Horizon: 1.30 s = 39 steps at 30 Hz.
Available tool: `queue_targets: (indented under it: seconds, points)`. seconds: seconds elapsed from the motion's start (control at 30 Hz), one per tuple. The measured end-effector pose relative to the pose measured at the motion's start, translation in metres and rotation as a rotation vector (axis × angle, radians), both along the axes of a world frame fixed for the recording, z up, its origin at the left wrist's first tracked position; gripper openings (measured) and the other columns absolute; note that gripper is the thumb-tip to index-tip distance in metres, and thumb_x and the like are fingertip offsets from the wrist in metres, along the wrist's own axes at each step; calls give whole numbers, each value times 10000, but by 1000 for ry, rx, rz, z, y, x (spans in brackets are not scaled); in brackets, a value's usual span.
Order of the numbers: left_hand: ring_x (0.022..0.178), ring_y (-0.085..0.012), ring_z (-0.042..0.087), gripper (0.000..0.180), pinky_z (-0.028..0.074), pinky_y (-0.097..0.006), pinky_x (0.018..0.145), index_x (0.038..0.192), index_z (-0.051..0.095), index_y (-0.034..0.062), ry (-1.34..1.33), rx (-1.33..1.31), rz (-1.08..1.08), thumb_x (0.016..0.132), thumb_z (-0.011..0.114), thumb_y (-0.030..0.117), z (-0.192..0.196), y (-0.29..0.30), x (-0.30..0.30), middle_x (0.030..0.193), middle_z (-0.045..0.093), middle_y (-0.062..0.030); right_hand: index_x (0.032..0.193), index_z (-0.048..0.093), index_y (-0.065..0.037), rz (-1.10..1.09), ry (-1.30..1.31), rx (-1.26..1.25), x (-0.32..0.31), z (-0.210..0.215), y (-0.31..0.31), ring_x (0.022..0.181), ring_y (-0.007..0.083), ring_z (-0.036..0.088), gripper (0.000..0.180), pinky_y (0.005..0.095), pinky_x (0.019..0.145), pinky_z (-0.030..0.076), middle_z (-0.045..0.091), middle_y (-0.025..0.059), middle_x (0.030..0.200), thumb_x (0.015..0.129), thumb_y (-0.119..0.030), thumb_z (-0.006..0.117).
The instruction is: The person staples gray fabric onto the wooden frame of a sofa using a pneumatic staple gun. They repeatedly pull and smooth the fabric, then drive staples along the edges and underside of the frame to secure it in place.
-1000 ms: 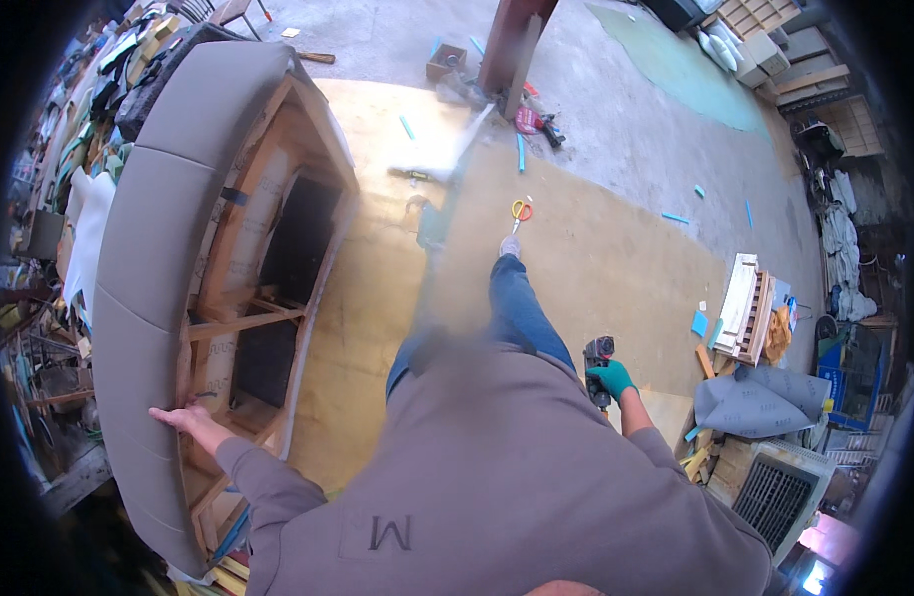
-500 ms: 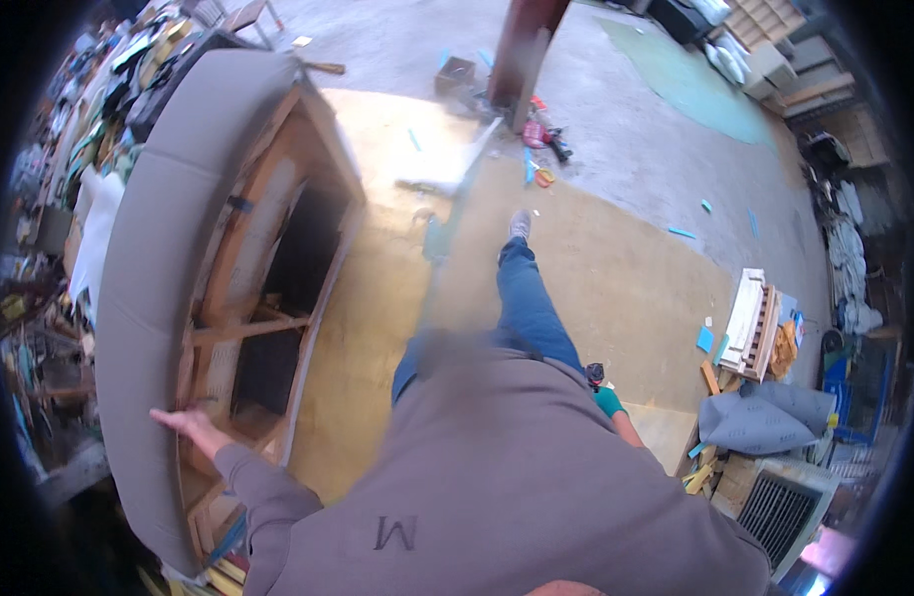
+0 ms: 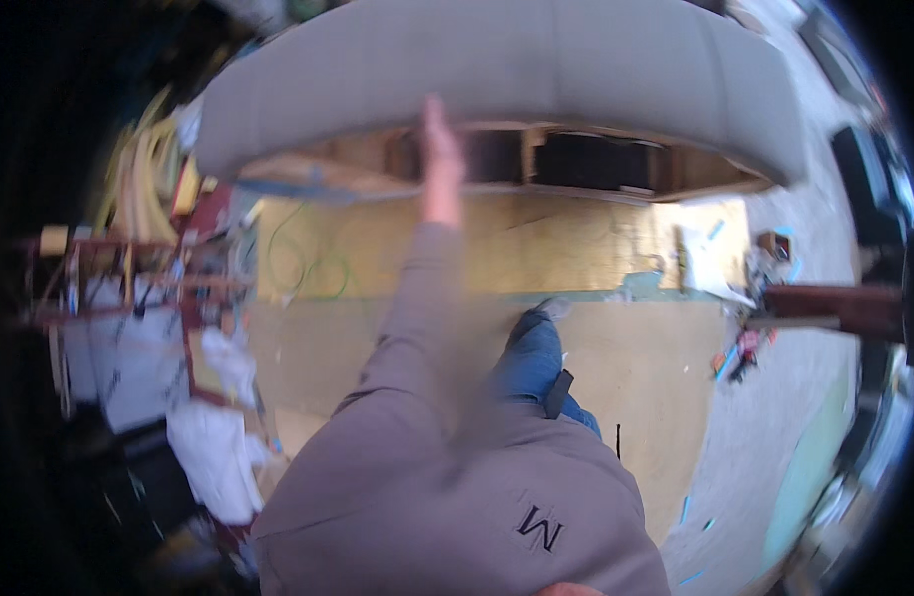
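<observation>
A long grey upholstered sofa piece [image 3: 616,70] lies across the far side, its open wooden frame [image 3: 529,157] and dark inner panels facing me. My left arm reaches straight ahead to it. At the lower edge of the padding is my left hand [image 3: 441,149], slightly blurred, fingers stretched out and nothing seen in them. Whether it touches the fabric I cannot tell. My right hand is out of sight; my body covers that side. A black strap-like thing [image 3: 558,393] shows beside my leg.
Tan boards [image 3: 636,368] cover the floor under me. A dark red post [image 3: 810,306] stands at the right, with small tools and blue scraps near its foot. Wooden frames [image 3: 129,268], white sheets [image 3: 214,457] and yellow foam strips [image 3: 144,189] crowd the left.
My view has turned left, so the sofa piece now lies ahead of me instead of at my left. My left hand remains stretched toward it. My right hand, gloved in green, has left the view.
</observation>
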State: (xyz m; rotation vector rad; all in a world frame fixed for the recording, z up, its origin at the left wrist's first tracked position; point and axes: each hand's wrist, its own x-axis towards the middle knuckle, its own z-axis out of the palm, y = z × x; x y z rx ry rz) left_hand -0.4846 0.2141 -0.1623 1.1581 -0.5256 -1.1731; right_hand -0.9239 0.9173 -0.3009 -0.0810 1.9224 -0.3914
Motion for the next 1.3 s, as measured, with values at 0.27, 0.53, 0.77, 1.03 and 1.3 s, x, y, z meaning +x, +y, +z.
queue_targets:
  seconds: [0.27,0.53,0.77,1.03,1.3]
  points:
    - [1515,-319,413,1156,470,-550,1053,1680,187,172,128,32,-37,883,779,764,-22,117,-2,1671,430,-93,1132,807,11,87,25,-46,-5,-14,61,907,255,782,408,386,785,606,812,161,1034,873,-304,821]
    - [1290,-289,616,980,536,-427,960,1564,429,106,65,-37,37,901,808,721,-65,180,-18,1475,611,-96,1121,806,7,176,-5,47,66,17,157,879,249,776,384,384,766,605,807,150,1009,878,-291,816]
    - [1284,-227,615,811,515,-415,1070,1438,644,81,-47,-92,-124,930,805,691,-89,200,-1,1404,673,-82,1111,805,4,139,-32,104,153,20,190,855,243,770,363,382,749,604,803,140,988,883,-280,811]
    - [1500,-340,407,1136,360,-571,1177,1714,376,189,487,79,-13,881,613,924,-62,256,313,1729,371,-84,1099,804,0,62,10,88,334,25,184,827,237,764,340,380,730,602,798,129,963,889,-267,806]
    - [1169,-160,622,805,437,-292,841,1557,571,203,534,-99,219,969,704,737,-34,182,476,1410,661,23,1087,803,-4,11,32,107,498,71,208,799,231,758,316,378,710,601,793,118,939,894,-254,801]
